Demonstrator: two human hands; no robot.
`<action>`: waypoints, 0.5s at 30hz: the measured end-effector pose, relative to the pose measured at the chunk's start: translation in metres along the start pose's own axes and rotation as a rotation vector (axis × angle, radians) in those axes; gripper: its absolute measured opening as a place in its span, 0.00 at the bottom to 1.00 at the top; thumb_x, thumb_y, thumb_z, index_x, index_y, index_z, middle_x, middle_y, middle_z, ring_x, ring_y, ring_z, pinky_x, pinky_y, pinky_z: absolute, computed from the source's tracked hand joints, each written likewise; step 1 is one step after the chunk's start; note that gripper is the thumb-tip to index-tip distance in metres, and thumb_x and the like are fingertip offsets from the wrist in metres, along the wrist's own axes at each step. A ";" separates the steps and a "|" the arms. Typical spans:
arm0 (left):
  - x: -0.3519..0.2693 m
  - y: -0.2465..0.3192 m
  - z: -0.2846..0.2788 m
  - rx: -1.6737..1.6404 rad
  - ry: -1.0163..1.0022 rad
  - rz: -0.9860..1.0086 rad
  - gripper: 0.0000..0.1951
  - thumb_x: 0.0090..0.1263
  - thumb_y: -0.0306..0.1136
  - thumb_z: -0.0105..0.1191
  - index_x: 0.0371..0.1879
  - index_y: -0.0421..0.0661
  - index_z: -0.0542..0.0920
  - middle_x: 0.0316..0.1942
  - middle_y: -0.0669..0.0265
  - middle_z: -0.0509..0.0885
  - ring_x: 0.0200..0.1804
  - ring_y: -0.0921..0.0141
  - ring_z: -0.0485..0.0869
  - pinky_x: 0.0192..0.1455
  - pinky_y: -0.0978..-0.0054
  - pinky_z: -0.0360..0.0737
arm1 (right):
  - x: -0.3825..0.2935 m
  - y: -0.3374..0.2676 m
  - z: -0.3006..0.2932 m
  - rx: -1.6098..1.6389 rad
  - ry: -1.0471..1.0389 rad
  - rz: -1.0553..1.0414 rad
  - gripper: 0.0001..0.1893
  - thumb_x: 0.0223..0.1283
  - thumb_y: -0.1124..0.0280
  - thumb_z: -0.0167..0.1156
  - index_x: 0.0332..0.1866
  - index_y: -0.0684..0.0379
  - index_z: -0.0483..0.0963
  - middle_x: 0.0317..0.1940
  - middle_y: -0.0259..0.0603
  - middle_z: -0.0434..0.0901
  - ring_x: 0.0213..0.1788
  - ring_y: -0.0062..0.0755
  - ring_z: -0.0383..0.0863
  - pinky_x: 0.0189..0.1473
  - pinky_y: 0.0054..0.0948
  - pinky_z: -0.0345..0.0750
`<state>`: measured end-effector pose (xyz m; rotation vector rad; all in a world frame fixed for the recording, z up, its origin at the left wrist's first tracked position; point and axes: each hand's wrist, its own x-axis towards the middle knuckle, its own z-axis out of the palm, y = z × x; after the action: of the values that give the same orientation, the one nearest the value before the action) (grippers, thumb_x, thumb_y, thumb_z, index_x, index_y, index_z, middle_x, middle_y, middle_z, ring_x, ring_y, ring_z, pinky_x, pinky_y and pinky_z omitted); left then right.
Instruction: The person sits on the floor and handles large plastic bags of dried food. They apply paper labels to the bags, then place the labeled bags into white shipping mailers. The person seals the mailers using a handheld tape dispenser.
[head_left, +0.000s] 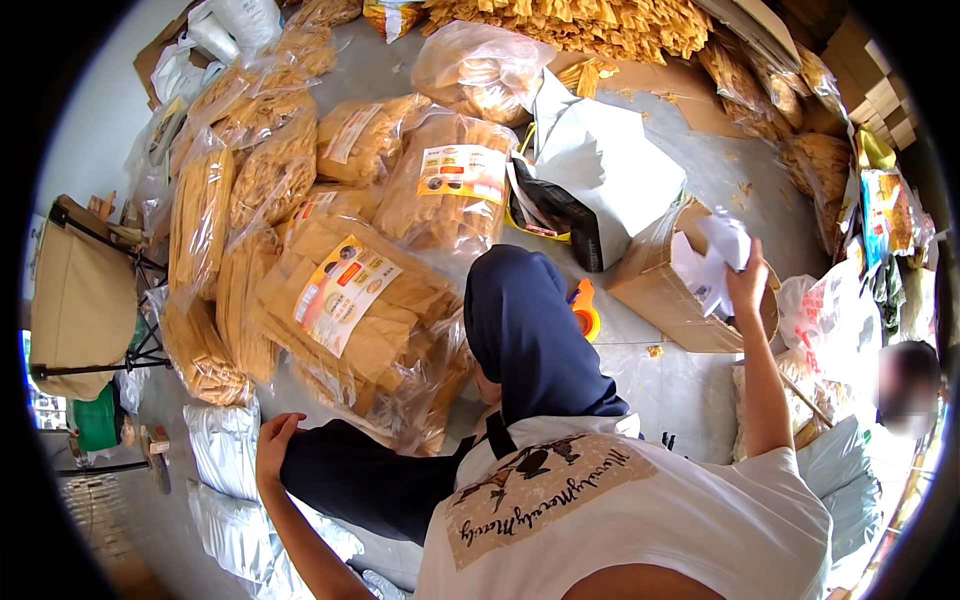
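My right hand (750, 281) grips crumpled white paper (726, 244) above the open end of a cardboard box (645, 304). More white paper shows at the box's mouth, so where the held piece ends is hard to tell. On my bent knee at the left, my left hand (277, 446) rests with nothing in it. Clear plastic bags of dried tan sheets lie before me; the nearest large bag (382, 322) bears a printed label. An orange tape dispenser (586, 311) sits on the floor, partly behind my other knee.
A white sack (600, 150) and a black bag (559, 206) lie beside the box. Folding chair (82, 300) at left; stacked silvery-white packages (225, 450) below it. Loose dried sheets (570, 26) are piled at the back. At far right a person's head (909, 386) shows.
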<state>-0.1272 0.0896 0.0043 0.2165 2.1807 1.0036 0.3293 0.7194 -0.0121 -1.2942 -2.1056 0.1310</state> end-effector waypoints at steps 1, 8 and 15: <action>-0.001 -0.002 -0.001 0.002 0.002 0.023 0.15 0.71 0.38 0.52 0.42 0.38 0.83 0.25 0.67 0.83 0.29 0.78 0.77 0.34 0.83 0.72 | 0.004 0.009 -0.005 0.023 0.060 -0.035 0.29 0.43 0.82 0.59 0.57 0.60 0.67 0.39 0.57 0.80 0.43 0.58 0.80 0.44 0.43 0.76; -0.010 -0.012 -0.005 -0.088 0.001 -0.002 0.14 0.71 0.36 0.51 0.44 0.38 0.82 0.26 0.65 0.84 0.30 0.76 0.80 0.35 0.82 0.74 | -0.002 0.093 0.020 -0.432 -0.503 -0.082 0.45 0.43 0.64 0.73 0.69 0.59 0.58 0.64 0.52 0.66 0.68 0.47 0.64 0.67 0.37 0.63; -0.031 0.026 0.025 1.202 0.398 -0.110 0.19 0.62 0.32 0.59 0.51 0.39 0.77 0.41 0.49 0.84 0.42 0.60 0.84 0.42 0.67 0.79 | 0.024 -0.030 0.055 0.182 -0.362 -0.291 0.18 0.58 0.75 0.59 0.55 0.61 0.74 0.51 0.45 0.80 0.50 0.45 0.81 0.51 0.36 0.77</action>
<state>-0.0917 0.1093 0.0291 0.4497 2.8584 -0.4850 0.2676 0.7369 -0.0314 -0.8954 -2.4948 0.4481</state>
